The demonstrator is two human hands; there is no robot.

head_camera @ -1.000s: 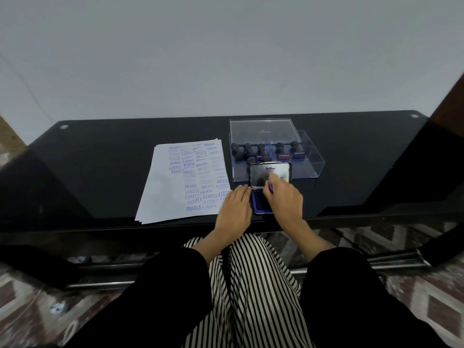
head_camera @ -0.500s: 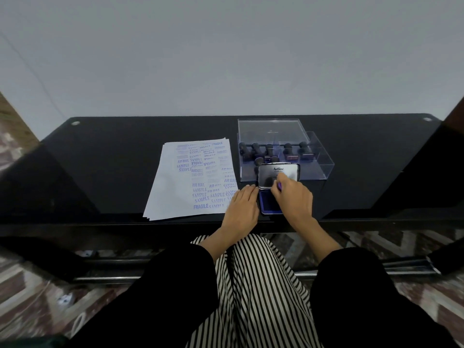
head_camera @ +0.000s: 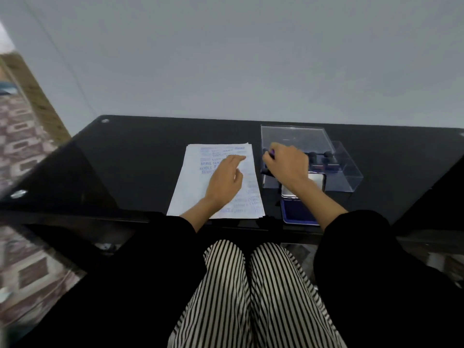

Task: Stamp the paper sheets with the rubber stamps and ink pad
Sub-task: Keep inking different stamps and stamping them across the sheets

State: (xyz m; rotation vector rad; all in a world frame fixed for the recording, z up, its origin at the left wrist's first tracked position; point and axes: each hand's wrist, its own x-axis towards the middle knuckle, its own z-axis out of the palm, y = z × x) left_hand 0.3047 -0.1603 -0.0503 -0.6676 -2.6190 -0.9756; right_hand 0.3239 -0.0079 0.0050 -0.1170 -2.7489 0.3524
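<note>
Status: the top sheet of the paper stack [head_camera: 190, 197] already carried plenty of blue imprints, with SAMPLE and AIR MAIL roughly readable. They were bunched at the far end and along the near right edge, and the left strip was bare white, so we judged that sheet partly done. We couldn't tell whether the sheets underneath were stamped. Our left hand [head_camera: 224, 182] lay over the middle of the stack with fingers straight and loosely spread, holding nothing; it was probably steadying the paper, but contact wasn't clear. Our right hand [head_camera: 288, 164] was over the left end of the clear box [head_camera: 351, 177], fingers curled and pinching a small purple-tipped stamp [head_camera: 272, 153]. Blur hid most of the stamp and whether its face was inked. The ink pad [head_camera: 297, 214] sat open at the near table [head_camera: 140, 159] edge, just right of the stack, with its hinged lid [head_camera: 317, 180] up. The spare stamps [head_camera: 327, 155] stood in the box. Left to do, by our read: fill the bare paper, then the lower sheets.
</note>
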